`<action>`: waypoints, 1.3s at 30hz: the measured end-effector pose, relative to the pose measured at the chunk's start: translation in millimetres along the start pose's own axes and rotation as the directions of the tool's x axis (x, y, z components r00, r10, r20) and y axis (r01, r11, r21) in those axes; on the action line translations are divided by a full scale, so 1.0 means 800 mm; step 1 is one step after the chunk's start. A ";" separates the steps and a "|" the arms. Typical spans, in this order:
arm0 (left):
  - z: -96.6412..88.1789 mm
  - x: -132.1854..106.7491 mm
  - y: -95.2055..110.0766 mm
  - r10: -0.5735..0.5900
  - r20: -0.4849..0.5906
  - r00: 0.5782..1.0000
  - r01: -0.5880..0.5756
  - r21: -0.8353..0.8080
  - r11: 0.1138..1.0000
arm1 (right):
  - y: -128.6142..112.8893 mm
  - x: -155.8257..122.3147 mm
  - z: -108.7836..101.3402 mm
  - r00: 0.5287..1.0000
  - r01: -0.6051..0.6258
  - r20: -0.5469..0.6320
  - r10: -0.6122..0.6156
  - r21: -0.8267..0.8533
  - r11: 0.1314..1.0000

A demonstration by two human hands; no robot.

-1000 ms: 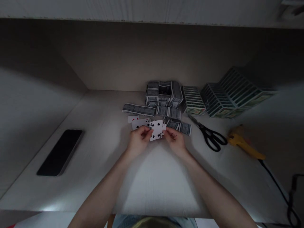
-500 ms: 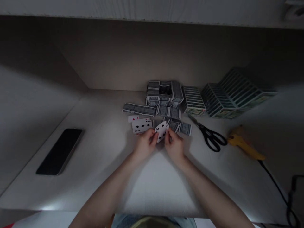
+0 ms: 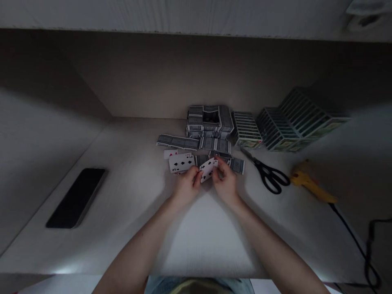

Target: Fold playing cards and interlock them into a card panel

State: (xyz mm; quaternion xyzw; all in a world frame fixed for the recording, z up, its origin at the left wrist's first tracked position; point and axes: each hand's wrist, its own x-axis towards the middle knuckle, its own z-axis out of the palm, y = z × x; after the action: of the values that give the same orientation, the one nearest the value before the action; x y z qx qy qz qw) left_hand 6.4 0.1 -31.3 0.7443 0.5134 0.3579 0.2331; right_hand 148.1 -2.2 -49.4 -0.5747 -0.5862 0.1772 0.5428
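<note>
Between my hands a playing card [image 3: 207, 168] with black spades is held tilted, face up. My left hand [image 3: 186, 181] pinches its left edge. At the right edge, my right hand [image 3: 226, 179] grips it with thumb and fingers, the index finger stretched along the upper corner. Just left of it lies a three of spades [image 3: 182, 162], on top of other cards, with a red-pipped card [image 3: 170, 153] partly showing behind. Folded card strips [image 3: 237, 165] with patterned backs lie just beyond my right hand, partly hidden by it.
Behind are a long card strip [image 3: 177, 141] and a box-like structure of cards [image 3: 211, 118]. Stepped card structures [image 3: 284, 128] stand right of it. Black-handled scissors [image 3: 271, 175] and a yellow glue gun [image 3: 314, 187] with a cord lie right; a phone [image 3: 76, 198] lies left. A shelf edge [image 3: 196, 36] hangs above.
My right index finger has extended upward along the card's top corner. The card has tilted slightly and stays between both hands. The whole view has shifted a little.
</note>
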 end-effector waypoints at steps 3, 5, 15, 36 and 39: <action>-0.001 0.000 -0.002 -0.026 0.011 1.000 0.026 -0.034 0.999 | 0.005 -0.001 -0.002 0.999 -0.033 0.027 0.032 0.013 0.999; -0.002 0.000 -0.001 -0.030 0.010 1.000 0.030 -0.052 0.998 | 0.005 -0.002 -0.003 0.999 -0.033 0.041 0.033 -0.004 0.999; 0.002 -0.010 0.007 0.118 0.008 0.993 -0.118 0.132 0.984 | -0.015 -0.011 -0.002 0.996 -0.058 -0.067 0.051 -0.116 0.992; -0.001 -0.013 0.015 0.169 0.054 0.984 -0.177 0.242 0.954 | -0.015 -0.010 -0.007 0.994 -0.113 -0.002 0.113 -0.064 0.992; -0.002 -0.017 0.022 0.280 0.082 0.956 -0.292 0.297 0.909 | -0.020 -0.018 -0.004 0.991 -0.126 -0.054 0.121 -0.123 0.984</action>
State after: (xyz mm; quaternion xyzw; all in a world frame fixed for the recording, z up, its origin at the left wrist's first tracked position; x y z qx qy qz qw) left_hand 12.6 -18.9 -21.3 0.8449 0.4436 0.2906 0.0699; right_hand 139.4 -20.5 -41.0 -0.6472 -0.5468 0.1596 0.5067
